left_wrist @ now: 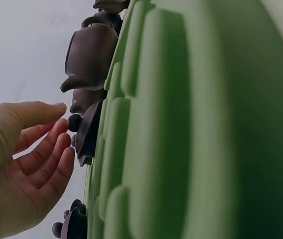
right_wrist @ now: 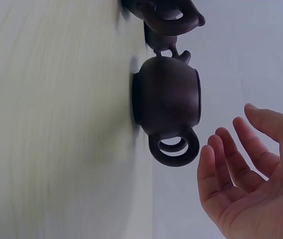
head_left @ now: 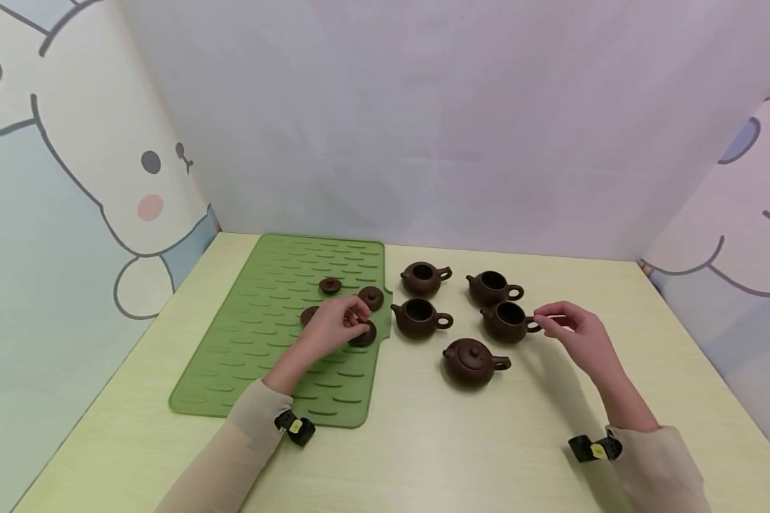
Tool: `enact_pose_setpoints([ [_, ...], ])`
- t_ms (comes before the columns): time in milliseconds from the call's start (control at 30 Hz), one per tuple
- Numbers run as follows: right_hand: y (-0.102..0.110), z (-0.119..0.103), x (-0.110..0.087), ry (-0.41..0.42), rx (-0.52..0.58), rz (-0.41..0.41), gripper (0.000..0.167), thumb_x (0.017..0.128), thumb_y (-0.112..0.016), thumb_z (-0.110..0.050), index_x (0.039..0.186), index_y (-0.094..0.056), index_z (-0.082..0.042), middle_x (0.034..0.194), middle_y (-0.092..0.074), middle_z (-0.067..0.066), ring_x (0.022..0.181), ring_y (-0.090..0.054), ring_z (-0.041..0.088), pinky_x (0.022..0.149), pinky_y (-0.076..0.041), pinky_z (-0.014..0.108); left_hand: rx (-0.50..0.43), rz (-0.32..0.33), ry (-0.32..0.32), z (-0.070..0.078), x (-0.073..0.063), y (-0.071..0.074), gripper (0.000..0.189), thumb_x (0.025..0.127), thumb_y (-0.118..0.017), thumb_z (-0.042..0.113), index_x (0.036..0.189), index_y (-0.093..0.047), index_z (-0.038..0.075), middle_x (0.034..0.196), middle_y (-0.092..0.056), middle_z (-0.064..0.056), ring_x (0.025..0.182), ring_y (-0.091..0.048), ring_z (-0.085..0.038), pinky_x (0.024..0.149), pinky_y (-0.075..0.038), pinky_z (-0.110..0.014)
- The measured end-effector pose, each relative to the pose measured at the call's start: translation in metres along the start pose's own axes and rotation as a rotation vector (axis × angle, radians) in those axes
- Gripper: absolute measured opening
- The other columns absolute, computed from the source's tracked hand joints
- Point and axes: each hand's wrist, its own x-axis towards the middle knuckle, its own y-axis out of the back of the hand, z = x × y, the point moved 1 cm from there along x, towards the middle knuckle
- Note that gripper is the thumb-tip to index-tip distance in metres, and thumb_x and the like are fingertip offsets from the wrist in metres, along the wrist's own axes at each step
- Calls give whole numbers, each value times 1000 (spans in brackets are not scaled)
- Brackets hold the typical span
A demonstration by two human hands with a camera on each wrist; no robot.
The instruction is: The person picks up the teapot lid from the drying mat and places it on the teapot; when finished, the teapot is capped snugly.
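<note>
My left hand point(head_left: 331, 326) hovers over the green mat, its thumb and loosely bent fingers beside the knob of a dark brown teapot lid point(head_left: 363, 335). In the left wrist view that lid point(left_wrist: 88, 130) lies on the mat with its knob toward my fingertips, and no grip on it shows. On the right, my right hand point(head_left: 579, 337) is held near the handle of a lidless teapot point(head_left: 505, 324). The right wrist view shows a gap between those relaxed fingers point(right_wrist: 235, 159) and the teapot's handle point(right_wrist: 175, 158). Neither hand holds anything.
More lids lie on the green mat point(head_left: 244, 370): one at the back point(head_left: 330, 286), one near its right edge point(head_left: 371, 297), one partly behind my left hand point(head_left: 307, 315). Lidless teapots point(head_left: 418, 319) point(head_left: 422, 279) point(head_left: 490, 288) stand right of it, with a lidded teapot point(head_left: 471, 365) in front.
</note>
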Motion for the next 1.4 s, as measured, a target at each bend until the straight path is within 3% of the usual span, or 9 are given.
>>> enact_pose_setpoints([
  [200, -2, 5, 3, -24, 2, 44, 34, 97, -66, -27, 115, -67, 1, 96, -71, -11, 80, -63, -9, 69, -53, 11, 1, -6, -3, -1, -1, 0, 16, 88, -75, 9, 102, -68, 9, 101, -70, -6, 82, -65, -12, 72, -56, -26],
  [467, -3, 13, 5, -65, -11, 76, 33, 97, -66, -26, 116, -67, 1, 90, -62, -31, 80, -57, -16, 67, -50, 12, 34, -3, 11, -1, -4, 1, 16, 88, -75, 8, 102, -68, 11, 102, -71, -5, 83, -65, -12, 73, -55, -26],
  [667, -4, 19, 7, -80, -50, 50, 36, 97, -66, -31, 117, -68, -1, 93, -68, -21, 83, -53, -19, 69, -47, 12, 41, -9, 22, 1, -6, 2, 16, 88, -75, 7, 102, -68, 11, 102, -71, -6, 84, -66, -13, 73, -56, -27],
  [867, -7, 24, 10, -55, -48, -11, 34, 97, -66, -27, 119, -68, -1, 94, -65, -28, 85, -54, -20, 75, -45, 6, 41, -9, 34, 0, -6, 2, 17, 88, -75, 6, 103, -68, 10, 102, -71, -5, 85, -67, -13, 74, -57, -28],
  [1033, -11, 24, 13, -30, -25, -45, 34, 96, -68, -23, 119, -69, 2, 103, -74, -7, 85, -57, -18, 76, -46, 5, 48, -5, 43, -1, -6, 0, 17, 88, -75, 6, 102, -67, 12, 99, -71, -4, 85, -66, -13, 74, -57, -29],
  [1233, -14, 24, 17, -25, 4, -74, 30, 95, -68, -15, 117, -69, 5, 97, -75, -7, 81, -61, -13, 73, -52, 10, 68, 9, 49, -2, -6, 0, 17, 88, -75, 7, 101, -67, 13, 97, -70, -3, 84, -65, -12, 74, -56, -29],
  [1400, -14, 22, 18, -13, -2, -82, 29, 95, -68, -12, 117, -68, 6, 105, -75, 17, 80, -61, -13, 71, -53, 12, 77, 19, 49, -1, -5, 1, 15, 88, -75, 8, 100, -67, 13, 96, -70, -2, 84, -65, -12, 74, -56, -29],
])
